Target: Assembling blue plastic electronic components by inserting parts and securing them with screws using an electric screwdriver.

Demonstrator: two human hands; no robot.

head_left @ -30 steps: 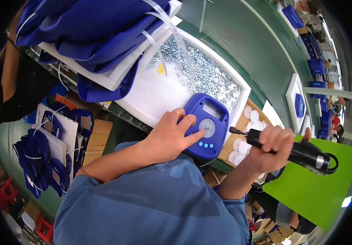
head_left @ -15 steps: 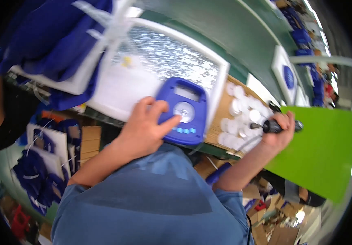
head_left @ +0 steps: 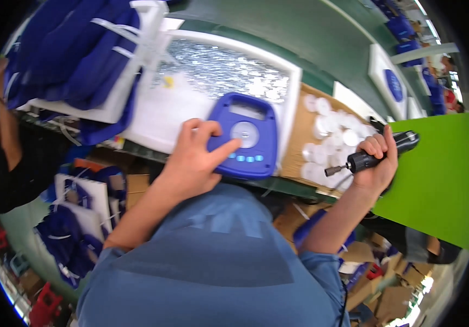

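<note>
My left hand (head_left: pixel 195 151) is palm down with its fingers spread, over the left side of a blue plastic panel (head_left: pixel 269 131). One fingertip touches or hovers at the edge of the pale round disc (head_left: pixel 249 133) in the panel's middle. The panel has a handle-like slot at its far end and several light-blue dots at its near end. It lies on a white framed tray (head_left: pixel 294 90) holding many small shiny metal pieces. Off to the right, my right hand (head_left: pixel 375 163) is wrapped round a black power screwdriver (head_left: pixel 406 143), its bit pointing left.
Several white round discs (head_left: pixel 330 131) lie on cardboard (head_left: pixel 294 150) right of the tray. A bright green sheet (head_left: pixel 430 185) lies farther right. Blue panels (head_left: pixel 76 60) are stacked at the far left, near another person's arm (head_left: pixel 10 136). Boxes (head_left: pixel 395 302) clutter the lower right.
My right hand has raised and turned the screwdriver, now slightly farther right, its bit off the discs. My left hand keeps its place on the panel. The view has shifted a little.
</note>
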